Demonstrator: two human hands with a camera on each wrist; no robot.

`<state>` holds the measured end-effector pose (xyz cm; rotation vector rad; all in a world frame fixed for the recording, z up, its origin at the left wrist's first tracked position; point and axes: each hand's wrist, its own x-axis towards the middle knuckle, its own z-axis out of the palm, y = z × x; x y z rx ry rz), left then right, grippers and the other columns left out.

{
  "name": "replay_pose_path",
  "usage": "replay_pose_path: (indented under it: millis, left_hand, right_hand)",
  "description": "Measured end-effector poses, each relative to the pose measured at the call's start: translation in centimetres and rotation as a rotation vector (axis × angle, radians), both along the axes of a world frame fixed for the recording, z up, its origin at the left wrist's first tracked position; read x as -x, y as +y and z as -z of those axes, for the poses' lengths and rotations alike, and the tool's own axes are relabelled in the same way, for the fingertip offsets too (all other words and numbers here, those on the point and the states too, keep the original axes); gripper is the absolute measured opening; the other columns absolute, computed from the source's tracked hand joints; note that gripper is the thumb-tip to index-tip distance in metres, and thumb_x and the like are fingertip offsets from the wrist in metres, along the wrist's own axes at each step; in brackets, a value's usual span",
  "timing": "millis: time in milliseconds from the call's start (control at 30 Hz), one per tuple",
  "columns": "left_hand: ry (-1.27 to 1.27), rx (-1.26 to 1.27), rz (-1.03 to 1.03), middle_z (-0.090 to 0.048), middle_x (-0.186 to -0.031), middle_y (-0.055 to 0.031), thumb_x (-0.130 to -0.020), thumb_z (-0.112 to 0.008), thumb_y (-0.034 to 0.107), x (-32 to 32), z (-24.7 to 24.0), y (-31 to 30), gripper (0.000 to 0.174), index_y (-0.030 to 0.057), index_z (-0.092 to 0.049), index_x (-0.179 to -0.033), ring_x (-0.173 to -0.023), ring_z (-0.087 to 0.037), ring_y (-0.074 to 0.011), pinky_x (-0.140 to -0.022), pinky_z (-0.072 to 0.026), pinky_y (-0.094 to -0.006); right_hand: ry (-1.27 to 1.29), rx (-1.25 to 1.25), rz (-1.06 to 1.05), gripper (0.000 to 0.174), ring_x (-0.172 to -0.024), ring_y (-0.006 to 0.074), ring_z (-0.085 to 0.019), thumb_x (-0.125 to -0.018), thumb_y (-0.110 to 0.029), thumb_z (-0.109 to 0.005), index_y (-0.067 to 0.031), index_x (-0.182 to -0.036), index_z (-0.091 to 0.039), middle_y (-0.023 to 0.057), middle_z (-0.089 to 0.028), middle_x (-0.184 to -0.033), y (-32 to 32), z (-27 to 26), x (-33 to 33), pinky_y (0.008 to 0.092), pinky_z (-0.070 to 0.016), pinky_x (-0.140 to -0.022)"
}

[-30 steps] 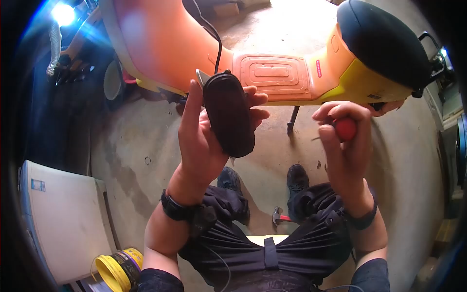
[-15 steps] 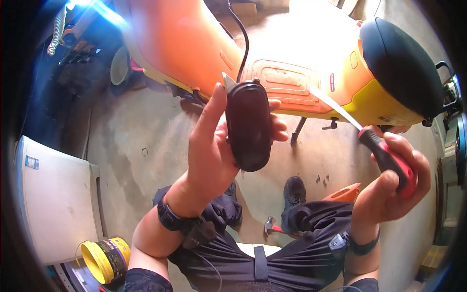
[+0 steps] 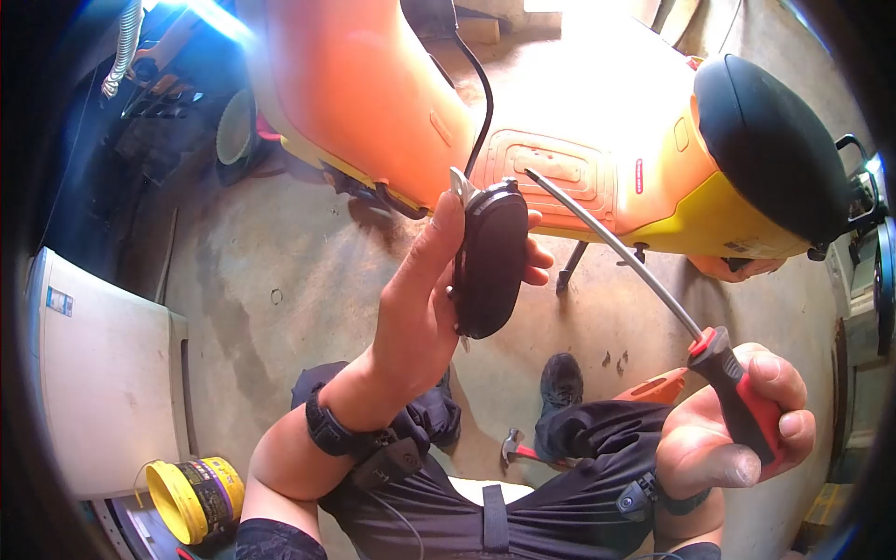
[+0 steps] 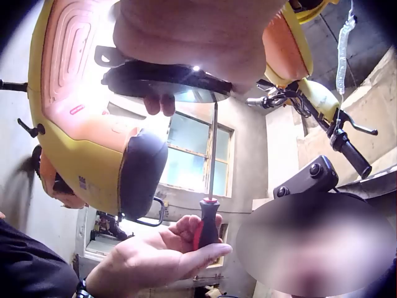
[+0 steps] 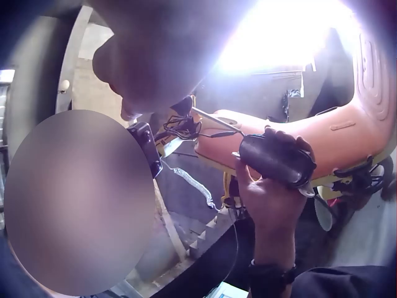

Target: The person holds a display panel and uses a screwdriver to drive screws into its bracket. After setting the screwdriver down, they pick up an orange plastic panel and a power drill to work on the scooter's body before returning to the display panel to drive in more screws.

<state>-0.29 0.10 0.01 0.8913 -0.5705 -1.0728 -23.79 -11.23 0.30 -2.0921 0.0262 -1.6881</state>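
My left hand [image 3: 415, 308] grips an oval black housing [image 3: 493, 266], thumb on one side and fingertips showing on the other. A bare metal tab [image 3: 461, 185] sticks out of its upper end; the left wrist view shows a glossy face on its underside. My right hand [image 3: 733, 420] holds a screwdriver [image 3: 733, 397] by its red and black handle, thumb extended beside it. The long metal shaft points up and left, its tip close beside the housing's upper end in the head view. In the left wrist view, the shaft [image 4: 213, 149] reaches up to the housing's edge [image 4: 223, 93].
An orange and yellow scooter [image 3: 551, 173] with a black seat [image 3: 770, 140] stands ahead. A dark curved cord or stem [image 3: 487, 89] runs down behind the housing. On the floor lies a hammer [image 3: 513, 448]; a white cabinet [image 3: 112, 373] and yellow bucket [image 3: 173, 499] stand left.
The screwdriver, first seen nearly end-on, has swung so its shaft points up and left towards the housing. The right hand has moved lower; the housing has shifted right and turned slightly.
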Motion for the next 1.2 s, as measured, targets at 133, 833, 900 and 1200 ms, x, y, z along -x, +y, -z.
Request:
replay_pose_path:
  millis: [133, 833, 900, 1200]
  left_hand:
    - [0.004, -0.005, -0.016, -0.069, -0.107, -0.0161, -0.102, -0.034, 0.063, 0.12, -0.17, 0.06, 0.072, -0.0008, -0.058, -0.127, -0.103, -0.066, -0.0228, -0.097, -0.0464, -0.0345]
    - [0.043, -0.020, -0.034, -0.070, -0.104, -0.0152, -0.101, -0.036, 0.065, 0.21, -0.24, 0.15, 0.072, 0.0016, -0.059, -0.125, -0.099, -0.066, -0.0211, -0.094, -0.0486, -0.0332]
    - [0.036, -0.017, -0.034, -0.069, -0.108, -0.0169, -0.101, -0.035, 0.064, 0.00, -0.09, 0.18, 0.072, 0.0008, -0.059, -0.125, -0.102, -0.067, -0.0262, -0.097, -0.0486, -0.0388]
    - [-0.038, 0.002, -0.033, -0.067, -0.111, -0.0176, -0.101, -0.034, 0.063, 0.01, 0.28, 0.15, 0.073, -0.0009, -0.057, -0.128, -0.105, -0.065, -0.0289, -0.100, -0.0479, -0.0422]
  right_hand:
    - [-0.029, -0.009, -0.039, 0.050, -0.101, 0.0219, -0.061, -0.100, -0.056, -0.050, -0.0201, -0.134, -0.049, 0.0132, -0.063, -0.122, 0.04, 0.04, -0.40, 0.0363, -0.0534, -0.084]
    - [0.039, -0.017, -0.038, 0.045, -0.098, 0.0211, -0.060, -0.101, -0.053, -0.050, -0.0223, -0.134, -0.047, 0.0115, -0.060, -0.124, 0.71, -0.01, -0.27, 0.0361, -0.0579, -0.078]
    - [0.039, -0.011, -0.025, 0.045, -0.098, 0.0211, -0.060, -0.101, -0.054, -0.049, -0.0216, -0.133, -0.046, 0.0119, -0.060, -0.124, 0.87, -0.01, -0.44, 0.0364, -0.0578, -0.078]
    - [-0.052, -0.225, -0.012, 0.054, -0.104, 0.0247, -0.062, -0.099, -0.062, -0.045, -0.0166, -0.128, -0.045, 0.0150, -0.060, -0.123, 0.84, 0.24, -0.45, 0.0397, -0.0572, -0.086]
